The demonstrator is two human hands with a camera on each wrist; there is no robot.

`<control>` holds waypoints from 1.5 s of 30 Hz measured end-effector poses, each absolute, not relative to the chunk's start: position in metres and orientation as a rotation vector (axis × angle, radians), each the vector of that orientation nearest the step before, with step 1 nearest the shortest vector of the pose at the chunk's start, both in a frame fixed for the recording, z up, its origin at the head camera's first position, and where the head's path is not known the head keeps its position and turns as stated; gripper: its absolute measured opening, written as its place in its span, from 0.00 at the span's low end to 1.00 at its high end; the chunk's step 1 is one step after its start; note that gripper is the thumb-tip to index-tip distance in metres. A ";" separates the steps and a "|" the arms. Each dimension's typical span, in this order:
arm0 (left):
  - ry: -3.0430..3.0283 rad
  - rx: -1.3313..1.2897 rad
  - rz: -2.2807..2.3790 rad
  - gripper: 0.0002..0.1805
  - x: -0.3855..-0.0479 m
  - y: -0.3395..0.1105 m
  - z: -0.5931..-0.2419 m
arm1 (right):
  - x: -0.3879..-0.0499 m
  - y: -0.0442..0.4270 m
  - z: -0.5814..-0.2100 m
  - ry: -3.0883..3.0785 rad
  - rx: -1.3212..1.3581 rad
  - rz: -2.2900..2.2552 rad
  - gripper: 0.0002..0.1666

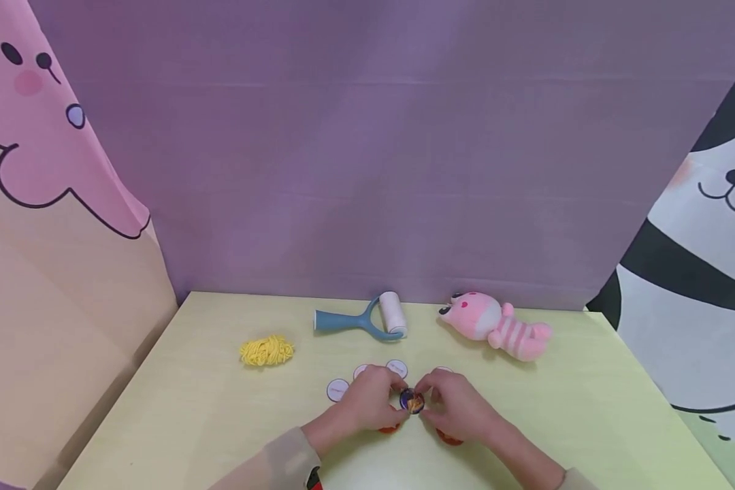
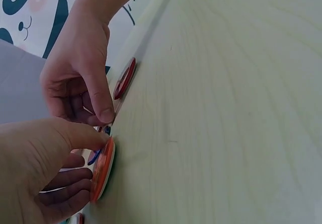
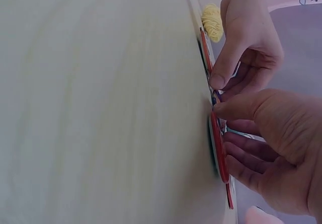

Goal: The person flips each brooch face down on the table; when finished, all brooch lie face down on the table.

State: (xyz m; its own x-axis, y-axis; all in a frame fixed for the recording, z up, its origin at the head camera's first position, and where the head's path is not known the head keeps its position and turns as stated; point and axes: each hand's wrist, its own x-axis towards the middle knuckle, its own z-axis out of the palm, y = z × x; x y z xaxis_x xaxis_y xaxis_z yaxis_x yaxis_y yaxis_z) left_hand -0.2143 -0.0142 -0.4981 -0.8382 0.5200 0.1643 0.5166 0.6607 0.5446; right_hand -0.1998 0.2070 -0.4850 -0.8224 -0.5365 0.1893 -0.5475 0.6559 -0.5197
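Note:
A small round disc (image 1: pixel 412 401) with a dark rim and an orange-and-blue picture is between the two hands in the head view. The left hand (image 1: pixel 370 400) pinches its left edge with thumb and forefinger, while the right hand (image 1: pixel 459 406) pinches the right edge. An orange-red disc (image 2: pixel 102 169) lies by the left fingers, partly covered. Under the right hand, another red disc (image 3: pixel 218 148) shows only in part. Beyond the hands are white discs with small print, among them one at the left (image 1: pixel 337 390) and one in the middle (image 1: pixel 397 368).
Toward the back of the pale table (image 1: pixel 177 408) lie a yellow yarn bundle (image 1: pixel 267 350), a blue-handled roller (image 1: pixel 361 320) with a white roll, and a pink striped plush toy (image 1: pixel 496 327). A purple cloth backdrop (image 1: pixel 373 170) stands behind the table.

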 end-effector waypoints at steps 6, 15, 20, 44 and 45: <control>2.839 0.911 0.929 0.13 -0.216 -0.010 -0.499 | -0.201 0.206 -0.484 -2.826 0.956 0.879 0.15; 2.844 0.911 0.881 0.15 -0.212 -0.008 -0.494 | -0.204 0.212 -0.488 -2.872 0.909 0.960 0.14; 2.870 0.934 0.935 0.14 -0.211 -0.008 -0.493 | -0.205 0.219 -0.490 -2.893 0.834 1.116 0.13; 2.812 0.929 1.431 0.12 -0.208 -0.010 -0.473 | -0.210 0.234 -0.469 -2.727 0.844 1.506 0.08; 2.801 0.931 1.455 0.12 -0.208 -0.010 -0.473 | -0.210 0.234 -0.469 -2.719 0.850 1.516 0.07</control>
